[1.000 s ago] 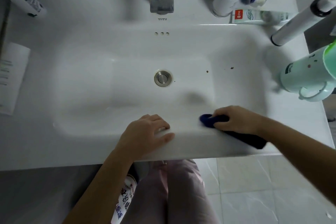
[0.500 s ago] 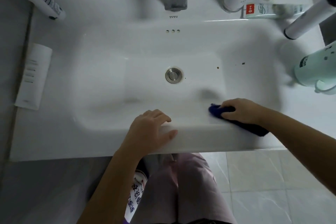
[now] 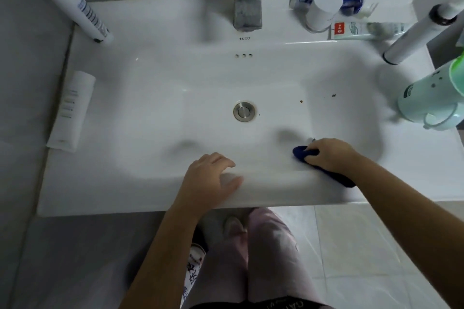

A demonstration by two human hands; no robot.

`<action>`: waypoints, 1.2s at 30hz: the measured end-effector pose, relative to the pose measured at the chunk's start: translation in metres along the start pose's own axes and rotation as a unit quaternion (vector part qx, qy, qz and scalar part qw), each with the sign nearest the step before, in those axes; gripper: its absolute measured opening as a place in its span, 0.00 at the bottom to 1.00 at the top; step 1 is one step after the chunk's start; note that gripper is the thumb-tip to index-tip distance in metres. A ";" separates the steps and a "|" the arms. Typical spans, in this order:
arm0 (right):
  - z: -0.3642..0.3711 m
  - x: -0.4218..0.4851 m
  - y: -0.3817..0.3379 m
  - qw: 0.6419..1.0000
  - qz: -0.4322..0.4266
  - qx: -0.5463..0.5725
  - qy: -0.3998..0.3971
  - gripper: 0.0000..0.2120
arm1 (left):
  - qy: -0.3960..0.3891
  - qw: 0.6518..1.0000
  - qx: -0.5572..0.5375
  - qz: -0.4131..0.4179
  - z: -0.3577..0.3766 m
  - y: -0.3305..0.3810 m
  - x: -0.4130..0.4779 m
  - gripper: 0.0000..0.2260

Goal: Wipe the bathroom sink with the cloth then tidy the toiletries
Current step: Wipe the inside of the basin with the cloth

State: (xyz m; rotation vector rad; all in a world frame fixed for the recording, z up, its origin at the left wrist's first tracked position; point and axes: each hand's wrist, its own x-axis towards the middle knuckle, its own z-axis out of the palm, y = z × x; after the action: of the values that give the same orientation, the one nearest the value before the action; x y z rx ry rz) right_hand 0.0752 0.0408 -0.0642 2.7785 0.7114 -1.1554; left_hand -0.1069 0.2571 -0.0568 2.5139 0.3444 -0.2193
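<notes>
My right hand point(image 3: 331, 155) grips the cloth point(image 3: 301, 153), fingers curled over its bunched blue end and pressing it against the inner front wall of the sink point(image 3: 150, 195), right of the middle; the rest of the cloth trails back under my wrist across the front rim. My left hand point(image 3: 208, 178) rests on that front rim near the middle and holds nothing, fingers loose and slightly bent with the tips over the edge toward the basin, thumb lying flat along the rim. My two hands are apart, with bare white rim between them. The drain point(image 3: 244, 111) sits in the middle of the basin, beyond both hands, and two small brown specks point(image 3: 301, 101) lie on the basin to its right, one nearer the drain and one further up the right slope. The faucet point(image 3: 247, 5) stands at the back centre. On the left ledge a white tube point(image 3: 71, 110) lies flat, and a white bottle point(image 3: 75, 7) is at the back left corner. At the back right a white cup point(image 3: 322, 9) stands in front of a blue and white pack point(image 3: 351, 2), with a toothpaste tube point(image 3: 364, 30) lying just beside it, nearer the basin. A white cylinder point(image 3: 414, 35) with a dark band is at the right, and a pale green mug point(image 3: 431, 98) is on the right ledge, well apart from the cloth
</notes>
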 end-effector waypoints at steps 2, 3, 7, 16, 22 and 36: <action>0.007 -0.006 -0.010 0.999 -0.024 0.000 0.030 0.14 | -0.018 1.000 -0.005 0.004 0.005 0.016 0.005 0.25; 0.012 -0.015 -0.017 0.997 -0.047 0.017 0.065 0.14 | -0.030 0.999 -0.006 0.014 0.008 0.025 0.009 0.23; 0.038 -0.076 -0.012 0.950 -0.090 0.090 0.284 0.13 | -0.059 0.995 0.001 0.077 0.027 0.060 0.021 0.16; 0.068 -0.103 0.068 0.845 0.180 0.202 0.460 0.16 | -0.066 0.992 -0.006 0.110 0.058 0.101 0.034 0.17; 0.066 -0.099 0.071 0.894 0.029 0.125 0.429 0.14 | -0.052 0.994 -0.015 0.098 0.062 0.097 0.036 0.23; 0.006 -0.024 0.054 0.968 0.023 0.019 0.251 0.13 | -0.023 0.996 -0.065 0.062 0.043 0.081 0.087 0.16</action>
State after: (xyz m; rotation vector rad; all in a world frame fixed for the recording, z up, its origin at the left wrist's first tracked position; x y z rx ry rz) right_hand 0.0797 -0.0181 -0.0591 3.1278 0.6494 -0.4530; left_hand -0.0033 0.1851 -0.0689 2.3883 0.1767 -0.1992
